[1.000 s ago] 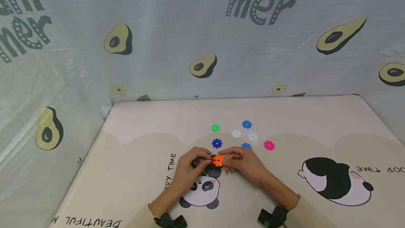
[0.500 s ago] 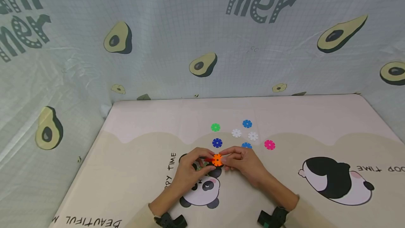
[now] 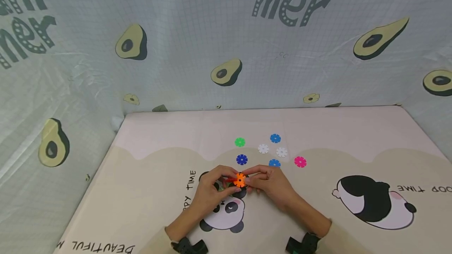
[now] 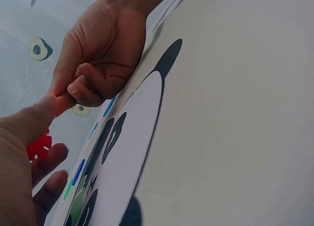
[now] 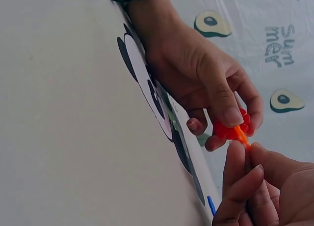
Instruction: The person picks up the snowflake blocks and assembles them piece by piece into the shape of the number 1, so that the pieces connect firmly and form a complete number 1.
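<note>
An orange notched disc (image 3: 239,180) is pinched between the thumb and fingers of my right hand (image 3: 272,183), over the panda print. My left hand (image 3: 212,187) grips a red notched disc (image 5: 223,131) that meets the orange one at its left side. In the right wrist view, the left thumb (image 5: 230,113) lies against the orange disc's edge, with the red disc behind it. The left wrist view shows part of the red disc (image 4: 40,147) beyond the left thumb. Fingers hide much of where the two discs meet.
Beyond the hands, several loose discs lie on the table: green (image 3: 240,142), dark blue (image 3: 241,159), blue (image 3: 275,138), white (image 3: 263,149) and pink (image 3: 300,162). Another blue disc (image 3: 274,162) lies close to the right hand's fingers. A printed curtain (image 3: 176,42) borders the table's back and left.
The orange disc and right hand have shifted slightly left, toward the left hand. The left thumb has moved from the red disc down to the orange disc's lower edge. Loose discs stay put.
</note>
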The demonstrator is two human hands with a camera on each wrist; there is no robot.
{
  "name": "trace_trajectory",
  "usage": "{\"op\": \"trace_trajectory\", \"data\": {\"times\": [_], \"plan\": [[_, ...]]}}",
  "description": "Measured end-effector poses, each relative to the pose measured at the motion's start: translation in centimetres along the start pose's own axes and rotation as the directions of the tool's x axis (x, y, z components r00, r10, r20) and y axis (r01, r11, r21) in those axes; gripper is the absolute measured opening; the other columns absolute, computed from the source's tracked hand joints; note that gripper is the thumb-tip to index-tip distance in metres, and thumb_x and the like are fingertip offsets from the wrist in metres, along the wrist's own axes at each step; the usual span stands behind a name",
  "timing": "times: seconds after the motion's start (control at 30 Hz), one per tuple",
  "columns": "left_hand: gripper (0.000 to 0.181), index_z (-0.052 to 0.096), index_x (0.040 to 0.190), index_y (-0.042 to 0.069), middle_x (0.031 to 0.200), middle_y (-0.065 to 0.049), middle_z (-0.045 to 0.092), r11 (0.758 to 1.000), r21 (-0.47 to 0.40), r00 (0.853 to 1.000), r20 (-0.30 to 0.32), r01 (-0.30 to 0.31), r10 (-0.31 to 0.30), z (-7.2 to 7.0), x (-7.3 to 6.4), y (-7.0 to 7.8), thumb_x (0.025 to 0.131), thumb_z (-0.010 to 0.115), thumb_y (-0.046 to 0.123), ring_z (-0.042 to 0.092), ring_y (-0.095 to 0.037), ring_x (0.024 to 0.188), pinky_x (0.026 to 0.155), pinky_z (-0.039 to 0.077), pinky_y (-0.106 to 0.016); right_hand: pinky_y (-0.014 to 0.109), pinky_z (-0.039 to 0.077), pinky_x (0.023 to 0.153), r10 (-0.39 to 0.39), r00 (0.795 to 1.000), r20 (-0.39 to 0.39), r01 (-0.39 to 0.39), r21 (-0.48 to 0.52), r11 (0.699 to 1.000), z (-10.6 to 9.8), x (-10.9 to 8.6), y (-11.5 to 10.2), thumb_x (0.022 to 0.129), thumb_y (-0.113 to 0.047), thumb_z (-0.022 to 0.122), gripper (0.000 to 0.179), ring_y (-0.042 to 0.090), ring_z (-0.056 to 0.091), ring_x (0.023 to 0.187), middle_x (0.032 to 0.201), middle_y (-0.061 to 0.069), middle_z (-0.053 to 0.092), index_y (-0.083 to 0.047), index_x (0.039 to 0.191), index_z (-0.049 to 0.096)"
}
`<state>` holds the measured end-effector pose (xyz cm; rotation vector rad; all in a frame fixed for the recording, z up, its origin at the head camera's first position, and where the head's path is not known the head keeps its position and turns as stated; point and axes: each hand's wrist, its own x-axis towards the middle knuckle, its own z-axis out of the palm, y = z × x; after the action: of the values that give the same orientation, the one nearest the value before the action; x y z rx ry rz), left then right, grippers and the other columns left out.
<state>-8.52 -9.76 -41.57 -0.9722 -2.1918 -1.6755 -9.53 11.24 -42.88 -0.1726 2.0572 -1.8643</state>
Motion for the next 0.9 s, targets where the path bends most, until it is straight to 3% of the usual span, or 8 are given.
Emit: {"op": "trace_trajectory", "data": {"times": [0.53,0.73,0.9], "plan": [[0.03,0.063,0.095,-0.001,0.098,-0.017,0.066,0.999,0.01,0.999,-0.005,-0.036,0.036,-0.1,-0.1,0.0,0.07,0.079,-0.01,0.062,-0.025,0.087,0.064,0.052,-0.036,0.027,0.05,0.059,0.018,1.0,0.007,-0.017,-0.098,0.995,-0.2,0.0,-0.5,0.089,-0.024,0.069,0.028,0.025,0.061,0.067,0.076,0.01,0.071,-0.01,0.113,0.068],[0.029,0.064,0.094,-0.001,0.099,-0.017,0.067,1.0,0.017,1.0,-0.009,0.01,-0.01,0.0,-0.1,0.1,0.07,0.079,-0.008,0.063,-0.026,0.088,0.063,0.052,-0.039,0.027,0.049,0.062,0.004,0.999,-0.04,-0.01,-0.168,0.986,-1.6,0.0,-1.1,0.091,-0.027,0.066,0.029,0.023,0.06,0.072,0.085,0.007,0.071,-0.009,0.114,0.067],[0.028,0.065,0.094,-0.001,0.101,-0.017,0.068,0.999,0.01,0.999,-0.016,0.041,-0.04,0.0,-0.1,0.1,0.071,0.079,-0.007,0.063,-0.025,0.087,0.064,0.051,-0.04,0.027,0.05,0.063,-0.04,0.989,-0.14,0.005,-0.241,0.971,-3.5,-0.2,-1.4,0.089,-0.029,0.068,0.03,0.022,0.062,0.08,0.095,0.003,0.07,-0.011,0.113,0.069]]}}
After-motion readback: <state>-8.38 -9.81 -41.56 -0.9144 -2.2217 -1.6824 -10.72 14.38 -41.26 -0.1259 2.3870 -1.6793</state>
